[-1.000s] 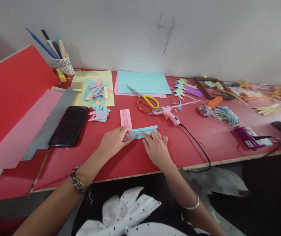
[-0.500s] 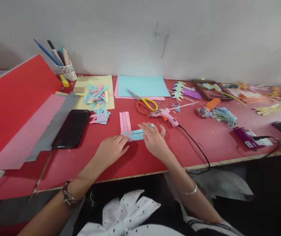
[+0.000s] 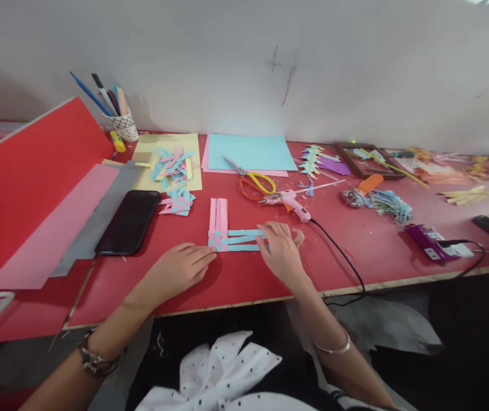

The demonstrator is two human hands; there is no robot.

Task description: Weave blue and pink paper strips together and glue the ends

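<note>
Pink paper strips point(image 3: 219, 214) stand upright in view on the red table and cross blue paper strips point(image 3: 243, 240) that run to the right, woven in a small checkered corner. My left hand point(image 3: 186, 265) lies flat with fingers stretched out, its fingertips at the lower left edge of this weave. At the right ends of the blue strips is my right hand point(image 3: 282, 248), thumb and fingers closed round the upper blue strip. The strip ends are hidden under its fingers.
Beyond the weave lie scissors point(image 3: 255, 181) and a pink glue gun point(image 3: 289, 202), its cord trailing to the table's front edge. A phone point(image 3: 128, 222) and paper sheets lie left. Cut strips point(image 3: 173, 165), a pen cup point(image 3: 124, 124) and a purple power box point(image 3: 432, 242) stand around.
My left hand has slid left and down, uncovering the woven corner. My right hand has moved right and slightly down along the blue strips, which now show spread apart.
</note>
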